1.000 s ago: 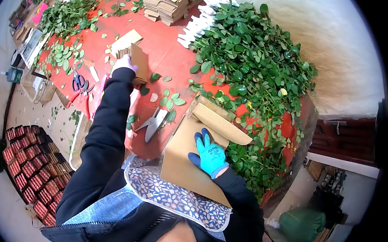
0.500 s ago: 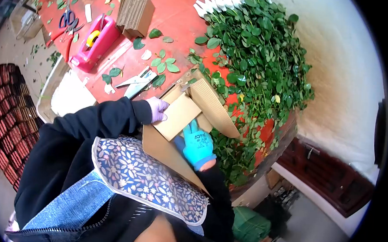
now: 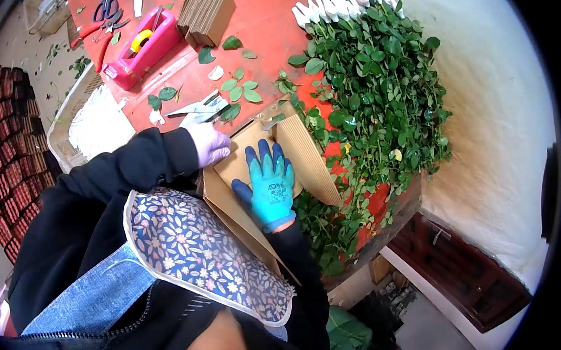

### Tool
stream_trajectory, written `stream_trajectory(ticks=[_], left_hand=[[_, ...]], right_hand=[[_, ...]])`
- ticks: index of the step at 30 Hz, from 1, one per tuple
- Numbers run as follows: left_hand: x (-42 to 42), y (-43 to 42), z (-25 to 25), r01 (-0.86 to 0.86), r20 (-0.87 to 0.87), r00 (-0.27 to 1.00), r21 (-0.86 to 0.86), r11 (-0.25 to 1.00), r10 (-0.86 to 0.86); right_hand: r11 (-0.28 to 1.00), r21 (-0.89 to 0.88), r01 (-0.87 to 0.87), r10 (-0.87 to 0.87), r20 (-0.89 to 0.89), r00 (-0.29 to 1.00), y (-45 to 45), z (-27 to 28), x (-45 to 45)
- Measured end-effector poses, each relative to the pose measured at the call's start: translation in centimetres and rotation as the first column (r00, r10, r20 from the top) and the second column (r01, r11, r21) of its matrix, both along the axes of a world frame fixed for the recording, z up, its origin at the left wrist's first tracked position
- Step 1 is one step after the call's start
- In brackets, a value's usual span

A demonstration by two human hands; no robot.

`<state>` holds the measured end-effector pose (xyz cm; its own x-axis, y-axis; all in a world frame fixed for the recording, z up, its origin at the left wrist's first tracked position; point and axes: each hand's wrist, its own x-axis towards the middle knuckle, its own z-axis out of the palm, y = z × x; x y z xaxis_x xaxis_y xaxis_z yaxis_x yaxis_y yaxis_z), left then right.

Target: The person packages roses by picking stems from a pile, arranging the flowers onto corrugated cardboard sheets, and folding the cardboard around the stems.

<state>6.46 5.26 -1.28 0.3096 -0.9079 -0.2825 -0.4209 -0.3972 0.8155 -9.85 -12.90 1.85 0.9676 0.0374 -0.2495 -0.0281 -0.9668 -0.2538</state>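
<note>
A piece of folded corrugated cardboard [image 3: 305, 154] lies at the near edge of the red table, its ribbed flap raised on the right. My right hand [image 3: 271, 187], in a teal and dark blue glove, is spread flat on the cardboard's inner face. In a thin purple glove, my left hand [image 3: 210, 145] has its fingers curled over the cardboard's left edge. Just beyond the left hand lies a stapler-like tool [image 3: 204, 109] with a pale handle. White-wrapped roses with leafy stems [image 3: 381, 84] are piled right of the cardboard.
A pink tape dispenser [image 3: 143, 48], red-handled pruners [image 3: 102, 32], scissors [image 3: 106, 10] and a stack of folded cardboard [image 3: 206, 14] sit on the red table [image 3: 264, 31] among loose leaves. A plastic crate [image 3: 70, 111] holding white material stands at left, near a dark rack [image 3: 5, 156].
My right hand has come out from under the smaller cardboard panel and now lies spread on top. My left hand has shifted left, to the cardboard's edge. The panel now lies flat inside.
</note>
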Motion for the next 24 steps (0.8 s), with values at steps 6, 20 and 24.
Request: stream_trajectory(ticks=[6, 20, 24], left_hand=[[-1.5, 1.7, -1.0, -0.07, -0.218, 0.975, -0.142, 0.987, 0.037], [-1.1, 0.0, -0.8, 0.081, -0.369, 0.925, -0.055, 0.995, -0.096], [-1.1, -0.1, -1.5, 0.068, -0.418, 0.9, -0.139, 0.988, -0.121]], right_hand=[[0.999, -0.029, 0.025, -0.026, -0.043, 0.999, 0.9, 0.5, -0.1], [0.999, -0.032, 0.006, -0.009, -0.083, 0.997, -0.1, 0.7, -0.4], [0.996, 0.041, 0.08, -0.075, -0.112, 0.991, -0.4, 0.8, -0.9]])
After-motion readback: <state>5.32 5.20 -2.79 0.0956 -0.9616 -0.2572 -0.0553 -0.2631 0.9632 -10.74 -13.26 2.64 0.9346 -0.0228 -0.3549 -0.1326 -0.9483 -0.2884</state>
